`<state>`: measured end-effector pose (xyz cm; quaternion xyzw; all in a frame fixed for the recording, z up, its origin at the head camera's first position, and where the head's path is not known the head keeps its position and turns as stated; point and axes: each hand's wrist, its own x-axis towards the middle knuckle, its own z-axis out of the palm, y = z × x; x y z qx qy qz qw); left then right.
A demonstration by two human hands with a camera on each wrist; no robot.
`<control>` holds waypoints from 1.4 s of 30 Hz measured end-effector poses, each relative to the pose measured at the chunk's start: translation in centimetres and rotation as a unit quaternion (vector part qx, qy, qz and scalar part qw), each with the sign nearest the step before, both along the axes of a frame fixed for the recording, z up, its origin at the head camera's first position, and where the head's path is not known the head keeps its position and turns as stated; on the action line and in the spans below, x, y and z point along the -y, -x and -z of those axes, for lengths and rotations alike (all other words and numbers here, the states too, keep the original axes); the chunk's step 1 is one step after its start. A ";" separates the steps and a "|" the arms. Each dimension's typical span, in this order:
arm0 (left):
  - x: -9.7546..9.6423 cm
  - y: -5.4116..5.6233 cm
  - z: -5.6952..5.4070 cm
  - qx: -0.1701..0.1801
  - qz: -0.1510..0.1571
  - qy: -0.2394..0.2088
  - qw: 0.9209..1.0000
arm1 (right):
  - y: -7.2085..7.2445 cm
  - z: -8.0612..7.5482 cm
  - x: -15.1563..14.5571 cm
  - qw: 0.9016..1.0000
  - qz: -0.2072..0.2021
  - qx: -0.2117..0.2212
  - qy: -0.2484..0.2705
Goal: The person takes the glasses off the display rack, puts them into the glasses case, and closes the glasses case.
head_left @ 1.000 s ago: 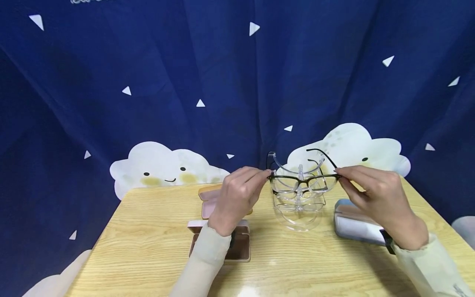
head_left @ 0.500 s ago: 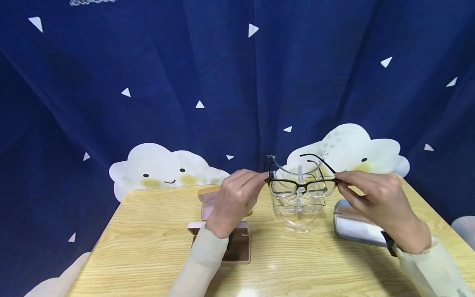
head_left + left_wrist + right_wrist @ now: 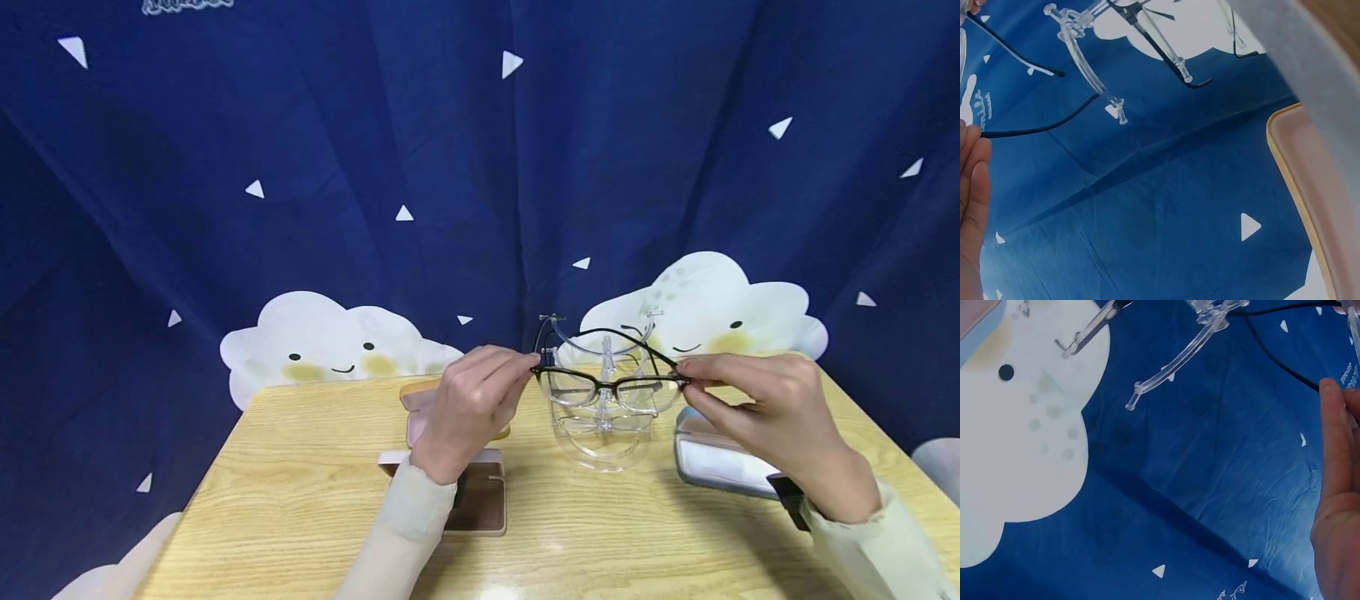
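Black-rimmed glasses (image 3: 606, 385) with clear lower rims are held between both hands in the head view, in front of a clear display stand (image 3: 607, 354). My left hand (image 3: 476, 400) pinches the frame at its left hinge. At the right hinge, my right hand (image 3: 772, 408) pinches it between thumb and fingers. The right temple arm slants inward behind the lenses. In the left wrist view a black temple arm (image 3: 1035, 130) extends from the fingertips. Other glasses sit on the lower tiers of the stand, partly hidden by the held pair.
An open case with brown lining (image 3: 483, 504) lies under my left forearm. Behind it is an orange-edged case with pink lining (image 3: 420, 396), partly covered by the hand. A blue-grey case (image 3: 720, 462) lies by my right wrist. A blue curtain (image 3: 465, 167) hangs behind the table (image 3: 300, 483).
Both hands have lowered the black-rimmed glasses slightly, away from the stand's top tier. Their right temple arm has swung inward to the left.
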<state>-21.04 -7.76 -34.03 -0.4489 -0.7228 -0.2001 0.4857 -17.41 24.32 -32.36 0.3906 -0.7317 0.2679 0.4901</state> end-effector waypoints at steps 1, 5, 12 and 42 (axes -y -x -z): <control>0.0 0.0 0.0 0.001 0.000 0.000 1.000 | 0.0 0.0 0.1 1.000 -0.008 -0.001 0.003; 0.2 -0.1 -0.1 0.002 0.003 0.000 1.000 | -0.2 -0.1 0.3 1.000 -0.022 -0.006 0.008; 0.4 -0.1 -0.1 0.004 0.008 0.002 1.000 | -0.4 -0.3 0.4 0.998 -0.053 0.017 0.010; 0.4 -0.6 -0.3 -0.027 0.010 -0.009 1.000 | -0.4 -0.3 0.4 0.911 -0.373 0.161 0.072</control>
